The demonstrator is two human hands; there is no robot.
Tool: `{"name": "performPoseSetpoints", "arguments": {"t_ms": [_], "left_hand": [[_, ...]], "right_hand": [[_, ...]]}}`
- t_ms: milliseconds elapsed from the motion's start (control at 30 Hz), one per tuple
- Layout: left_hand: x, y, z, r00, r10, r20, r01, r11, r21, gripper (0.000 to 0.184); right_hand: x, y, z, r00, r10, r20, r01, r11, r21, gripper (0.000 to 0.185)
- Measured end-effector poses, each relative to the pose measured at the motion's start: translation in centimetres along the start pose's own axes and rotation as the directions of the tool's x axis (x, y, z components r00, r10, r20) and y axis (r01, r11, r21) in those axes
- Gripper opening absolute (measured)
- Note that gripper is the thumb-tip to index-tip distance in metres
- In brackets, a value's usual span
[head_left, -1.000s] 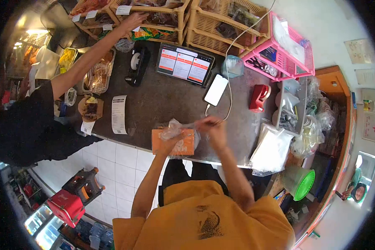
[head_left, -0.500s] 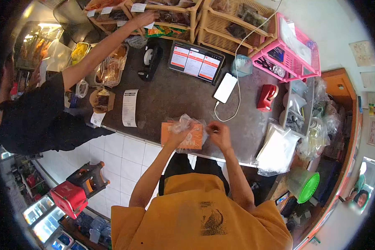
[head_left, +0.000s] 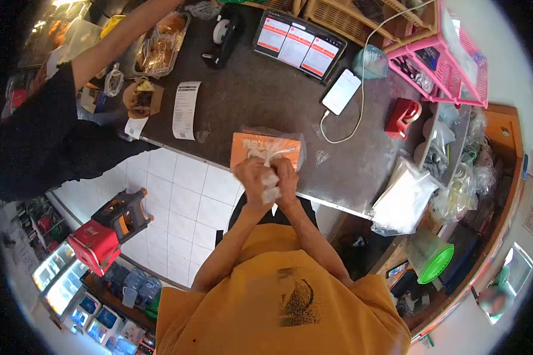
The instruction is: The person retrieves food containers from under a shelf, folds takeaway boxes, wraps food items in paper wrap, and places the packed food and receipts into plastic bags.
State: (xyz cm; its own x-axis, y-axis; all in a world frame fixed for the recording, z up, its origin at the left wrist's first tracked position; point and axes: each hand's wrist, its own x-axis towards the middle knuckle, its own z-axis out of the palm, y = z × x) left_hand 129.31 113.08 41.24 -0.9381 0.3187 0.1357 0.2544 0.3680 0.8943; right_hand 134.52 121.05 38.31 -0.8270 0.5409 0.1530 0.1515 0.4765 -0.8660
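- The orange box [head_left: 262,144], inside a clear bag [head_left: 270,157], lies on the worktop [head_left: 219,100] at its near edge, letters showing on its upper face.
- From the grip, the box lies at 12 o'clock, just beyond the knuckles and partly beneath them; the hands hide its near edge.
- The box's long axis runs roughly from 9 to 3 o'clock, across the line of the forearms.
- Neither hand is clearly nearer: the left hand [head_left: 251,177] sits toward the 7 o'clock part of the box, the right hand [head_left: 286,177] toward 5.
- Both grips look clamped on the bag's gathered plastic, side by side; exact fingertip contact is too small to tell.
- Loose pale plastic pokes out between the hands toward 6 o'clock.
- From the hands, a red tape dispenser [head_left: 402,118] stands at 2 o'clock, well apart; a printed slip [head_left: 186,111] lies at 10.
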Motion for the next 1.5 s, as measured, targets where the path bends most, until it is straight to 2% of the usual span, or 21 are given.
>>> {"name": "performPoseSetpoints", "arguments": {"t_ms": [67,100,200,300,400,433,467,533,567,633,700,767,833,900,967,1033,1067,1133,1267,1467,1500], "left_hand": [[0.9,2.2,-0.7,0.994,0.013,-0.106,-0.015,1.0,-0.012,0.037],[1.2,3.1,-0.1,0.982,-0.142,-0.125,0.121,0.979,-0.162,0.034],[1.0,2.4,-1.5,0.977,-0.2,0.071,0.211,0.955,-0.206,0.019],[1.4,1.7,-1.0,0.993,-0.113,0.044,0.12,0.971,-0.207,0.028],[1.0,-0.4,-1.4,0.985,-0.146,0.092,0.165,0.951,-0.261,0.034],[0.8,-0.6,-1.5,0.98,-0.167,0.107,0.19,0.946,-0.262,0.034],[0.8,-0.5,-1.8,0.974,-0.188,0.123,0.215,0.941,-0.263,0.034],[0.6,-0.8,-2.2,0.947,-0.271,0.175,0.296,0.944,-0.143,0.038],[0.5,-1.2,-2.2,0.949,-0.26,0.178,0.286,0.948,-0.14,0.039],[0.0,-2.9,-1.9,0.949,-0.264,0.173,0.3,0.924,-0.238,0.039],[-1.0,-5.3,-1.1,0.944,-0.295,0.151,0.331,0.84,-0.43,0.037],[-0.8,-4.6,-1.6,0.944,-0.287,0.165,0.325,0.9,-0.291,0.036],[-0.8,-4.3,-1.8,0.946,-0.278,0.166,0.313,0.918,-0.244,0.035],[-1.0,-4.7,-1.7,0.953,-0.265,0.147,0.298,0.909,-0.293,0.034],[-0.8,-4.9,-1.6,0.98,-0.149,0.133,0.182,0.94,-0.288,0.033],[-0.7,-4.6,-1.7,0.975,-0.163,0.148,0.2,0.938,-0.284,0.031],[-0.3,-3.6,-1.8,0.957,-0.235,0.17,0.276,0.919,-0.282,0.03],[-0.2,-3.3,-2.0,0.94,-0.281,0.194,0.325,0.911,-0.254,0.029],[0.1,-3.2,-2.7,0.931,-0.279,0.237,0.323,0.93,-0.173,0.032],[0.4,-3.2,-1.8,0.977,-0.139,0.161,0.186,0.928,-0.322,0.039],[0.5,-3.0,-1.8,0.978,-0.129,0.167,0.18,0.923,-0.34,0.04]], "right_hand": [[-0.4,-0.3,0.2,0.999,-0.054,0.009,0.054,0.999,-0.008,0.029],[-0.3,-0.6,0.6,0.999,-0.036,-0.013,0.035,0.997,-0.067,0.03],[0.6,-2.1,0.0,0.997,-0.036,-0.063,0.031,0.997,-0.072,0.031],[1.1,-2.9,-0.4,0.994,-0.019,-0.106,0.018,1.0,-0.012,0.023],[1.6,-3.7,-1.9,0.98,0.196,-0.027,-0.191,0.974,0.126,0.015],[1.7,-4.3,-2.3,0.926,0.378,0.003,-0.371,0.905,0.208,0.011],[1.4,-3.8,-2.1,0.909,0.416,-0.016,-0.392,0.87,0.298,0.01],[1.2,-2.2,-1.8,0.871,0.488,-0.046,-0.412,0.78,0.472,0.007],[2.3,-3.3,-2.5,0.817,0.575,0.032,-0.484,0.655,0.581,0.01],[2.9,-3.3,-2.3,0.79,0.613,0.012,-0.483,0.611,0.627,0.016],[3.1,-3.1,-2.0,0.782,0.624,-0.001,-0.467,0.586,0.662,0.021],[3.3,-3.3,-2.1,0.79,0.614,-0.007,-0.442,0.576,0.687,0.026],[3.6,-3.9,-2.5,0.776,0.631,0.005,-0.465,0.567,0.68,0.026],[3.8,-4.2,-2.7,0.778,0.629,0.002,-0.473,0.583,0.66,0.026],[3.7,-3.9,-2.6,0.793,0.609,-0.013,-0.467,0.621,0.629,0.027],[3.8,-3.7,-2.5,0.816,0.578,-0.032,-0.462,0.684,0.564,0.028],[3.9,-3.6,-2.5,0.826,0.562,-0.04,-0.459,0.713,0.531,0.028],[3.9,-3.4,-2.6,0.829,0.558,-0.021,-0.479,0.729,0.488,0.028],[4.0,-2.7,-3.0,0.864,0.503,0.034,-0.464,0.768,0.441,0.026],[4.2,-2.8,-3.6,0.842,0.534,0.073,-0.502,0.728,0.467,0.022],[4.1,-2.6,-3.5,0.856,0.511,0.081,-0.494,0.76,0.422,0.023]]}}
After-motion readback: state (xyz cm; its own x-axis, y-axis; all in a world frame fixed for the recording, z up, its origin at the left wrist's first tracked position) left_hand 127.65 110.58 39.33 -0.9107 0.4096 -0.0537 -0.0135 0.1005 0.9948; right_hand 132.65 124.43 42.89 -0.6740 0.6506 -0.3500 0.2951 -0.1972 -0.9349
